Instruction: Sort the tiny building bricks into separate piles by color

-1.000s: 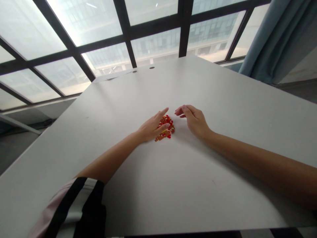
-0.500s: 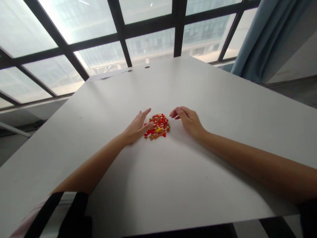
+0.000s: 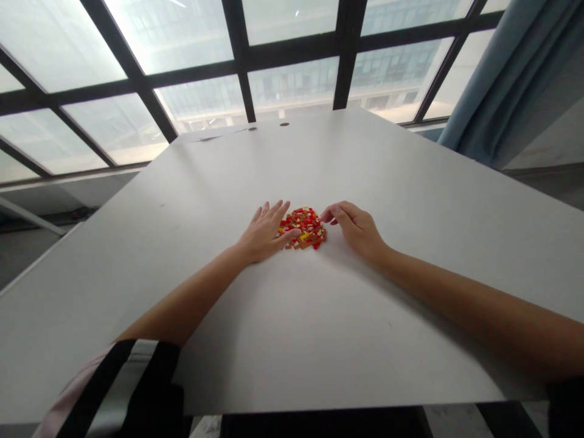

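Red, brown and yellow pieces [image 3: 306, 220] lie heaped on the white table [image 3: 342, 340], pointing in mixed directions; the heap runs slightly longer left to right. Left hand [image 3: 262, 236]: fingers spread, thumb obstructing the heap's left side. Right hand [image 3: 360, 230]: fingers curled narrow beside it (contents, if any, cannot be told). Blue curtain [image 3: 495, 85] beyond, right.

passable: white tabletop [image 3: 310, 340] nearer me and beyond the pile of small pieces [image 3: 305, 220] | blocked: pile's left edge by my left hand [image 3: 263, 235], right side by my right hand [image 3: 359, 230] | far limit: window [image 3: 292, 86]
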